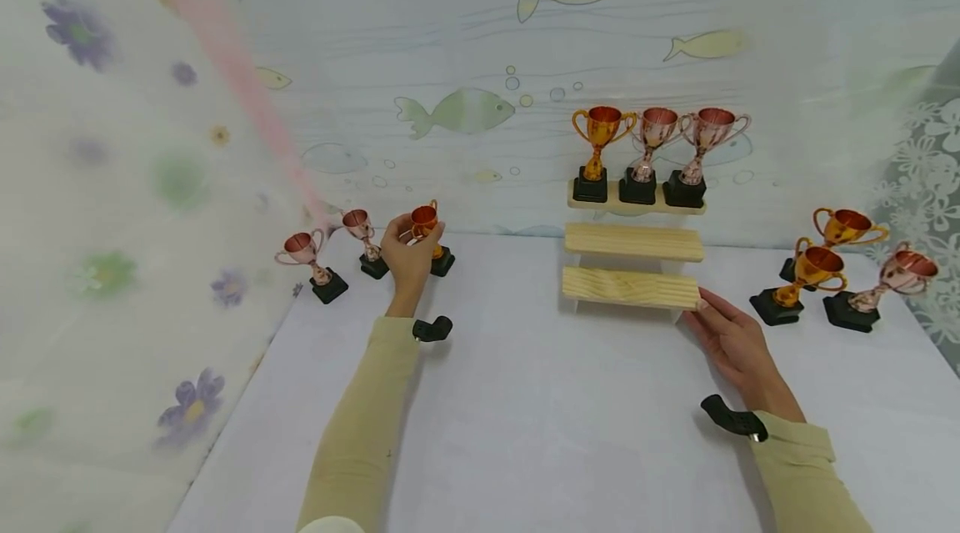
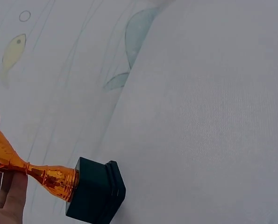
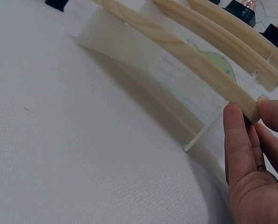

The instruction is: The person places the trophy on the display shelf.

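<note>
My left hand (image 1: 407, 256) grips an orange-gold trophy cup (image 1: 424, 220) by its upper part. In the left wrist view the trophy's dark square base (image 2: 96, 190) points away from the fingers; whether it touches the table I cannot tell. Two pinkish trophies, one nearer (image 1: 302, 249) and one farther (image 1: 358, 224), stand left of that hand. With thumb and fingers my right hand (image 1: 738, 349) pinches the right end of the lowest wooden step (image 1: 630, 288) of a three-step display stand. A gold trophy (image 1: 603, 128) and two pinkish trophies (image 1: 658, 128) (image 1: 712, 128) stand in a row on its top step.
Right of the stand are two gold trophies (image 1: 817, 266) (image 1: 846, 226) and a pinkish one (image 1: 906, 270). A white cloth covers the table (image 1: 525, 416). Behind it hangs a fish-print curtain (image 1: 450, 41), and a flowered one (image 1: 112, 208) borders the left side.
</note>
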The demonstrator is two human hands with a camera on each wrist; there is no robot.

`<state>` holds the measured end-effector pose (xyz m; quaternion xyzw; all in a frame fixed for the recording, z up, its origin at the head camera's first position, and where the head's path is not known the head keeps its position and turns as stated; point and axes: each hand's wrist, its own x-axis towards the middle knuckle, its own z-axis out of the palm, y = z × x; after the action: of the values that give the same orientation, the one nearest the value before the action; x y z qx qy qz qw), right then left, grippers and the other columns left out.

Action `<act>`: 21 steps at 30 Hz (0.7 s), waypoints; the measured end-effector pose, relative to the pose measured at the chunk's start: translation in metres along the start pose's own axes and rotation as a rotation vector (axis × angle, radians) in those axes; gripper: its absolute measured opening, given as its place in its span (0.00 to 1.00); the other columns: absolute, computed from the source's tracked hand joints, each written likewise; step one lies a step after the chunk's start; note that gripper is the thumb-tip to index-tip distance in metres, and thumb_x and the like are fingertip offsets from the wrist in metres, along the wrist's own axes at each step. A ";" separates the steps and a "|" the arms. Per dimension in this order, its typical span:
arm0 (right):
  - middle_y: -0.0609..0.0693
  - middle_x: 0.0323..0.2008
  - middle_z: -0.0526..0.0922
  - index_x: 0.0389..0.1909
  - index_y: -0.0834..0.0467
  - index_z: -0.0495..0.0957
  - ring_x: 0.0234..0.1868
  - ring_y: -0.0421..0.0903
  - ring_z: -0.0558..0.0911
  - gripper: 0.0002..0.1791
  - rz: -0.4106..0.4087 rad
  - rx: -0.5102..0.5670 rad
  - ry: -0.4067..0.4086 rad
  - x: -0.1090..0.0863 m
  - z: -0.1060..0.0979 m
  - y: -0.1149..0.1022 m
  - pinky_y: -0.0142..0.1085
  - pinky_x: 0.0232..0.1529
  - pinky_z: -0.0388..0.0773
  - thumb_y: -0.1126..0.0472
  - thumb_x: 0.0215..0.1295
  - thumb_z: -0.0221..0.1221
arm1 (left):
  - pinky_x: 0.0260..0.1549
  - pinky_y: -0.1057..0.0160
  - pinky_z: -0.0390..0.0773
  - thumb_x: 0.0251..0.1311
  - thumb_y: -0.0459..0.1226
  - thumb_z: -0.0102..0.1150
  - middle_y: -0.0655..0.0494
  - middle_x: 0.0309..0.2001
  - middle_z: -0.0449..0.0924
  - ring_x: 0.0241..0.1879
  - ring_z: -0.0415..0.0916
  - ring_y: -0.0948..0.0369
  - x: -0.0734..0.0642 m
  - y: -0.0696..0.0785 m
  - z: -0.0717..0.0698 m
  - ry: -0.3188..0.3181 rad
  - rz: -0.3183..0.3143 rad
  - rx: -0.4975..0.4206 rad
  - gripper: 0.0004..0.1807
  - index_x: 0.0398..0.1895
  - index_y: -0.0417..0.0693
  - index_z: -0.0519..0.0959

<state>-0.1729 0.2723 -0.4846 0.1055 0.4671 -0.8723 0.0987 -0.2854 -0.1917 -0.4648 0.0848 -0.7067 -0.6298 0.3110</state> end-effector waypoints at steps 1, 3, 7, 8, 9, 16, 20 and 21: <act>0.37 0.49 0.84 0.81 0.58 0.44 0.49 0.34 0.85 0.47 0.000 0.004 -0.002 0.000 0.000 0.000 0.28 0.54 0.81 0.61 0.70 0.63 | 0.38 0.75 0.82 0.53 0.35 0.78 0.43 0.54 0.80 0.48 0.79 0.54 0.000 0.001 -0.001 -0.007 0.003 -0.002 0.27 0.55 0.35 0.78; 0.37 0.49 0.84 0.81 0.57 0.45 0.50 0.34 0.85 0.46 0.003 0.011 -0.006 0.000 -0.001 0.001 0.28 0.54 0.81 0.62 0.71 0.62 | 0.37 0.76 0.82 0.53 0.36 0.78 0.43 0.54 0.80 0.47 0.79 0.55 -0.001 0.002 -0.002 -0.019 0.004 -0.008 0.27 0.55 0.35 0.78; 0.38 0.48 0.86 0.81 0.57 0.47 0.49 0.34 0.85 0.43 0.007 0.016 -0.005 -0.001 -0.001 0.001 0.28 0.54 0.81 0.62 0.72 0.61 | 0.39 0.76 0.83 0.53 0.34 0.78 0.42 0.54 0.79 0.48 0.80 0.55 -0.002 0.004 -0.004 -0.054 0.004 -0.051 0.27 0.55 0.34 0.78; 0.38 0.48 0.86 0.81 0.56 0.48 0.49 0.34 0.85 0.43 0.007 0.014 -0.004 -0.001 -0.002 0.001 0.28 0.54 0.81 0.62 0.72 0.60 | 0.39 0.75 0.83 0.53 0.34 0.77 0.42 0.54 0.79 0.48 0.80 0.55 -0.003 0.005 -0.004 -0.064 0.004 -0.065 0.27 0.55 0.34 0.78; 0.38 0.48 0.86 0.81 0.56 0.49 0.49 0.34 0.85 0.42 0.007 0.014 -0.004 -0.001 -0.002 0.001 0.28 0.54 0.81 0.62 0.72 0.60 | 0.40 0.75 0.83 0.54 0.33 0.77 0.42 0.55 0.79 0.48 0.80 0.54 -0.003 0.006 -0.004 -0.074 0.006 -0.075 0.27 0.56 0.33 0.78; 0.38 0.49 0.85 0.81 0.57 0.48 0.50 0.34 0.85 0.43 -0.001 0.005 -0.013 0.000 -0.002 0.002 0.28 0.54 0.81 0.62 0.72 0.61 | 0.46 0.70 0.84 0.54 0.30 0.76 0.42 0.53 0.79 0.48 0.81 0.53 -0.007 0.016 -0.009 -0.153 0.025 -0.107 0.26 0.56 0.33 0.78; 0.38 0.49 0.84 0.81 0.59 0.45 0.50 0.34 0.85 0.45 -0.009 -0.009 -0.006 0.001 -0.001 0.000 0.28 0.54 0.81 0.61 0.71 0.61 | 0.46 0.68 0.85 0.54 0.29 0.75 0.45 0.51 0.80 0.46 0.82 0.58 -0.009 0.024 -0.011 -0.209 0.048 -0.119 0.25 0.56 0.35 0.79; 0.38 0.49 0.85 0.81 0.58 0.46 0.50 0.34 0.85 0.45 -0.010 -0.008 -0.002 0.001 -0.001 0.000 0.28 0.53 0.82 0.61 0.71 0.61 | 0.46 0.68 0.85 0.54 0.29 0.75 0.45 0.51 0.80 0.45 0.82 0.59 -0.010 0.026 -0.011 -0.221 0.052 -0.122 0.25 0.57 0.35 0.79</act>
<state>-0.1738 0.2734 -0.4856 0.1019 0.4708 -0.8711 0.0955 -0.2644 -0.1904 -0.4436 -0.0225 -0.6990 -0.6689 0.2519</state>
